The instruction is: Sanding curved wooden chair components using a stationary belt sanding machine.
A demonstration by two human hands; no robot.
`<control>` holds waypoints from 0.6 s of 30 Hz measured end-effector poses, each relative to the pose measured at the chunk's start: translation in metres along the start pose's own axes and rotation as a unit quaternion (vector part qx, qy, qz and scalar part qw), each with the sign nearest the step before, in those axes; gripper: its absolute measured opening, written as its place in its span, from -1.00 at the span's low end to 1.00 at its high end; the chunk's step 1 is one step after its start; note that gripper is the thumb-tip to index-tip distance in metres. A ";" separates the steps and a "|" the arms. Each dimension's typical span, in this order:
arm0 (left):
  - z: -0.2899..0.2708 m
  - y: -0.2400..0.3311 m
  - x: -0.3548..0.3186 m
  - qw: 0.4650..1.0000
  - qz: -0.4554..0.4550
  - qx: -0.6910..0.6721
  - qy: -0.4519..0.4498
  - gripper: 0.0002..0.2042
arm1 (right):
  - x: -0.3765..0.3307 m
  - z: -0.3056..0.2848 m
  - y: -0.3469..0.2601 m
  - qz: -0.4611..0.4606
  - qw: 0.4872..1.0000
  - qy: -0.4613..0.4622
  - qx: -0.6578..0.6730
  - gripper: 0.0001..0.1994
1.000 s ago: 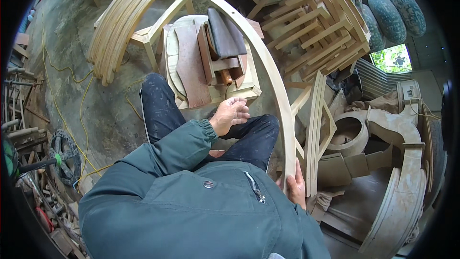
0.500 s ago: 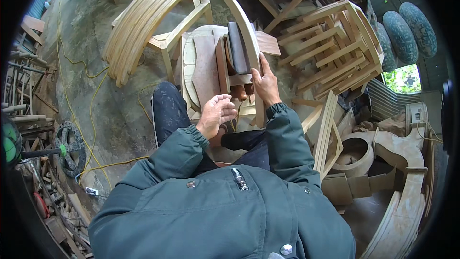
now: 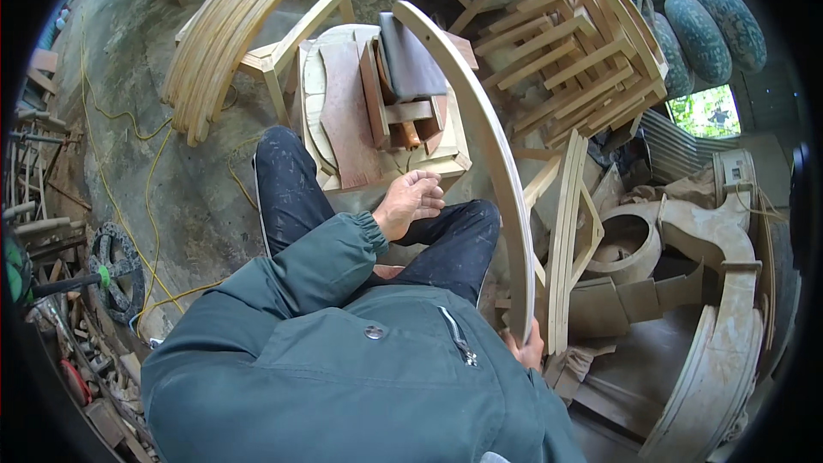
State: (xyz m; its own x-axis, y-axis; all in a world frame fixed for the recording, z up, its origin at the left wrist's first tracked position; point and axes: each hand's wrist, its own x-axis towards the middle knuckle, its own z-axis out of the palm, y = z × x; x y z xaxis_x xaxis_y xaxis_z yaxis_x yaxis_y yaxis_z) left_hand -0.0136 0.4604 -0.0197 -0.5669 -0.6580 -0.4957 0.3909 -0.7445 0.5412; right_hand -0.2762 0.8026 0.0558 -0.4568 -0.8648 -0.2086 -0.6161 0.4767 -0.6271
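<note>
The right hand point(image 3: 525, 350) is gripping the low end of a curved slat point(image 3: 497, 154) that is arching over the stool point(image 3: 446, 163) holding wood blocks point(image 3: 377, 94). The left hand point(image 3: 411, 201) is hanging loosely open, having come off the blocks; the right has dropped from the stool to the slat.

Right hand point(image 3: 527, 350) mostly hidden behind jacket point(image 3: 360, 377), curved wooden strip's point(image 3: 501, 171) lower end covered by fingers
</note>
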 end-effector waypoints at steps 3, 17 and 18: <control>0.001 -0.010 0.002 1.000 -0.021 0.006 -0.015 -0.72 | -0.026 -0.018 -0.012 0.004 0.999 0.014 -0.035 -0.46; -0.042 0.029 0.001 0.995 0.070 -0.049 0.057 -0.74 | 0.324 0.105 -0.211 -0.292 0.904 0.088 -0.300 -0.40; -0.044 0.032 0.001 0.993 0.081 -0.050 0.065 -0.74 | 0.344 0.113 -0.225 -0.292 0.898 0.090 -0.318 -0.41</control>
State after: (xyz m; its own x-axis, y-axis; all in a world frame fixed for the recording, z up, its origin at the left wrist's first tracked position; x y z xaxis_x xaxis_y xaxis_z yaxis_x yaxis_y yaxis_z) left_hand 0.0306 0.4313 -0.0331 -0.3950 -0.7744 -0.4942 0.5427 -0.6308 0.5546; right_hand -0.2223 0.3800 0.0403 0.0016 -0.9842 0.1768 -0.9997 -0.0059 -0.0235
